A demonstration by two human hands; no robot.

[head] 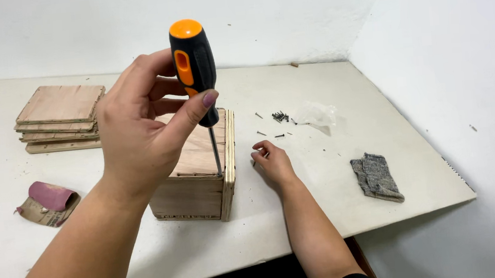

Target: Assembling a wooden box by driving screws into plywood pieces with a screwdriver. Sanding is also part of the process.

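Plywood box (194,180) on white table (351,207), screwdriver (195,71) upright on its top corner.
Left hand (138,131) pinches the black-orange handle, fingers closed round it; right hand (271,164) curls over a screw beside the box. Box judged stiff, light; steady it by the side walls.

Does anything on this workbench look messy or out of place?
Slightly. Small dark screws lie scattered loose beside a crumpled clear plastic bag, near the right hand. A curled scrap of sandpaper lies at the left.
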